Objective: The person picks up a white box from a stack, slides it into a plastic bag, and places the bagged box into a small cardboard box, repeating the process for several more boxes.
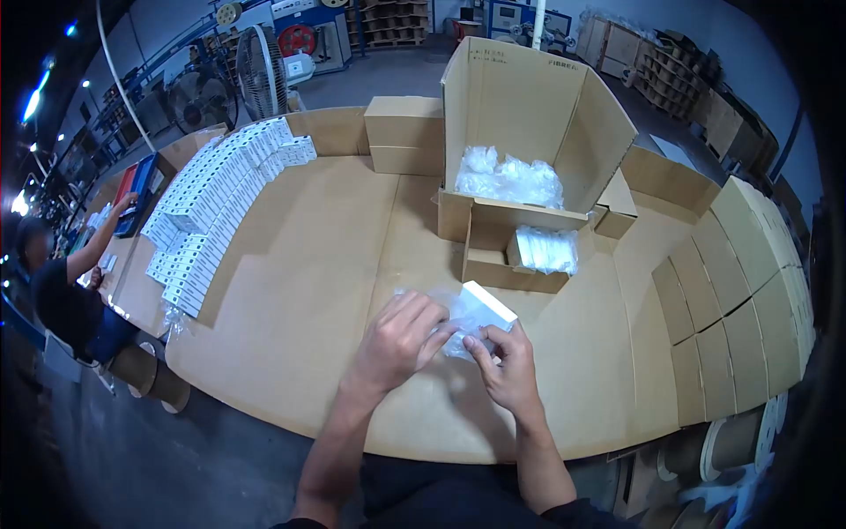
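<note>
white box [487,305] at lower centre of frame, clear film [456,342] bunched at its near left side. right hand [507,368] closed on white box's near end, thumb pressing film; left hand [401,337] curled at film, can't tell if pinching. best likely: steady box with right, draw film snug and flat with left, go easy at corners so nothing tears.

white box [486,309], tan cartons [749,331], red wheel [298,40]
</note>
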`<state>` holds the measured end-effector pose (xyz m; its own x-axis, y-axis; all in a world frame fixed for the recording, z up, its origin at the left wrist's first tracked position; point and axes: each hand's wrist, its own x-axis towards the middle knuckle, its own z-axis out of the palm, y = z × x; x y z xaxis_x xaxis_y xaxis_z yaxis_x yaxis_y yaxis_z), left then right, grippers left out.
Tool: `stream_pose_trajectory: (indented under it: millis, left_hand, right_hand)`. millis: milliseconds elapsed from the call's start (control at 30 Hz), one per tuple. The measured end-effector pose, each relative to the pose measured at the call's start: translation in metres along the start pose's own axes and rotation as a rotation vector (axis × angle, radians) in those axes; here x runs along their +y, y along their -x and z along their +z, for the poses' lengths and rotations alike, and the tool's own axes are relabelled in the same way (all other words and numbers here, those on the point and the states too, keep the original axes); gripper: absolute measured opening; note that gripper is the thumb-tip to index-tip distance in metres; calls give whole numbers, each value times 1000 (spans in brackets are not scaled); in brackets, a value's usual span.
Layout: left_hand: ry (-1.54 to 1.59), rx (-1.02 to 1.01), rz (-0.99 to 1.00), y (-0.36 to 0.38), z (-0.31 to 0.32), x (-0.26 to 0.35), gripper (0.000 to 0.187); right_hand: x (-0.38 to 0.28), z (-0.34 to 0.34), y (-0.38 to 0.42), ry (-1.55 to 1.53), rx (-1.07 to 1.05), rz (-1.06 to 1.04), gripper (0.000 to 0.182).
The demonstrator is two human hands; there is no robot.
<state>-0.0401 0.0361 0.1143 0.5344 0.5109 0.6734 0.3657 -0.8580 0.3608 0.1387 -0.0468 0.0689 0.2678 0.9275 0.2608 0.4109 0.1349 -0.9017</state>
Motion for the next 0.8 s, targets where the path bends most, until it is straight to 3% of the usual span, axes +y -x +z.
stream_pose_trajectory:
  millis: [100,167,267,367,467,500,600,800]
  left_hand:
    - [50,-161,-105,2,-3,-3,18]
    - [58,-214,-161,0,-2,-5,18]
    - [175,-323,-419,-3,-2,-16,23]
    - [285,135,-514,-10,-4,-24,27]
    - [781,697,-568,0,25,-27,28]
    - [985,592,-682,22,35,-27,29]
    - [1129,384,-726,43,68,-4,33]
    - [963,370,-650,40,63,9,28]
  right_hand:
    - [-9,-18,-1,37,-231,56,17]
    - [-11,-24,1,77,-270,9,18]
    - [-8,-30,5,105,-268,-21,19]
    - [-3,-28,10,51,-198,81,19]
    - [13,-20,14,-33,-76,137,18]
    - [13,-16,15,-40,-37,119,18]
    - [9,-8,14,-46,-29,148,21]
    - [21,11,10,-312,-36,197,22]
